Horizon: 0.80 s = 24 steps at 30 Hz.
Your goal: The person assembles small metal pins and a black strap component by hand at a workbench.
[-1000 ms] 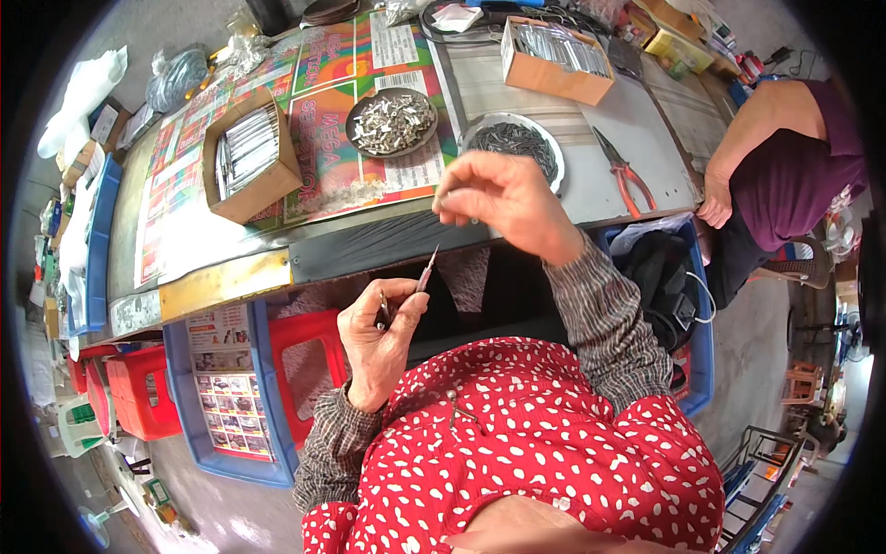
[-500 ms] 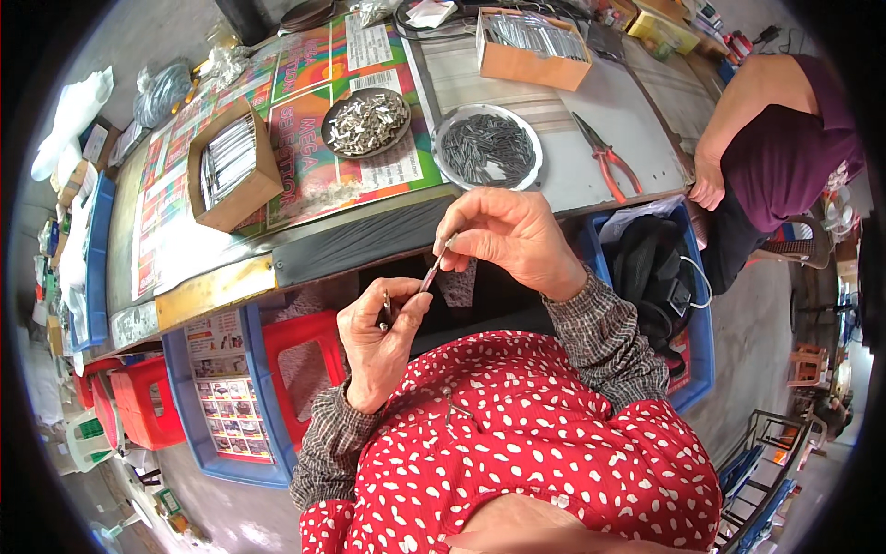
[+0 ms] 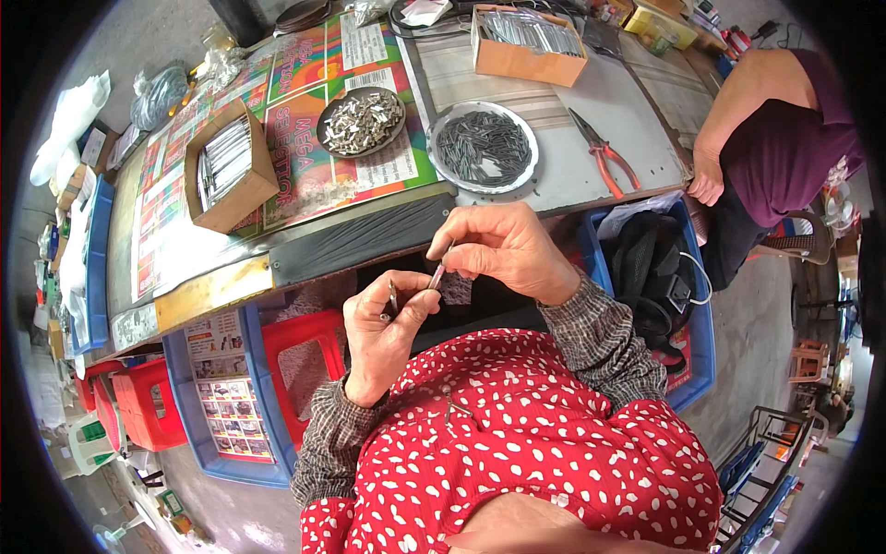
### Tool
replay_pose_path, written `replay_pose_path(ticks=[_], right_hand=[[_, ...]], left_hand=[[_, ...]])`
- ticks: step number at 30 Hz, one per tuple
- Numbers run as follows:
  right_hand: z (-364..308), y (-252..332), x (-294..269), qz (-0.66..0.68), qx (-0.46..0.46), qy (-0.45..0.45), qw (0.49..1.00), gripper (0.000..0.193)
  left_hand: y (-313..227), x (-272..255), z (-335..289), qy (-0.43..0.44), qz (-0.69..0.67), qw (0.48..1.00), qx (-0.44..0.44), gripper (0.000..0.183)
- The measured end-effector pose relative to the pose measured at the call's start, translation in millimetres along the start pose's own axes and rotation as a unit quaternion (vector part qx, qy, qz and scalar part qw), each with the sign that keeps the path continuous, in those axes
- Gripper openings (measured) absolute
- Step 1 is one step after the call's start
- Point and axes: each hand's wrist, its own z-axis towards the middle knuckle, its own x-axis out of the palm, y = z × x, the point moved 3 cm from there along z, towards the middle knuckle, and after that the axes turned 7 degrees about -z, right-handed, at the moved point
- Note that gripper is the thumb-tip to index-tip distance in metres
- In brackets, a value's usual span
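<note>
My left hand (image 3: pixel 378 332) is closed round a slim metal rod (image 3: pixel 437 276) that slants up to the right. A second metal piece (image 3: pixel 393 297) sticks out between its fingers. At the rod's upper end, my right hand (image 3: pixel 517 251) pinches a thin dark piece, mostly hidden by the fingertips. Both hands are just off the table's front edge. Beyond them stand a white-rimmed plate (image 3: pixel 527 168) of thin dark pins (image 3: pixel 475 143) and a dark dish (image 3: pixel 325 141) heaped with short silvery metal pieces (image 3: pixel 365 120).
Red-handled pliers (image 3: pixel 609 164) lie right of the plate. Cardboard boxes (image 3: pixel 254 192) (image 3: pixel 531 66) of slim metal rods stand at left and at the back. Blue crates (image 3: pixel 277 392) (image 3: pixel 694 360) flank me, and a red stool (image 3: pixel 302 337) is under the table. A co-worker's arm (image 3: pixel 729 120) is at right.
My hands have come closer together: the left has moved slightly up and right, the right slightly down and left. Less of the rod shows between them. The view has shifted slightly.
</note>
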Motion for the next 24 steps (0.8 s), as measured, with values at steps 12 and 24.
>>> replay_pose_path(ticks=[12, 24], right_hand=[[1, -8, 11, -0.011, -0.057, -0.07, 0.996, 0.016], [2, -20, 8, -0.116, -0.099, -0.119, 0.981, 0.014]], left_hand=[[-2, 4, 1, -0.049, 0.123, 0.984, 0.122, 0.014], [0, 7, 2, -0.06, 0.142, 0.976, 0.154, 0.012]])
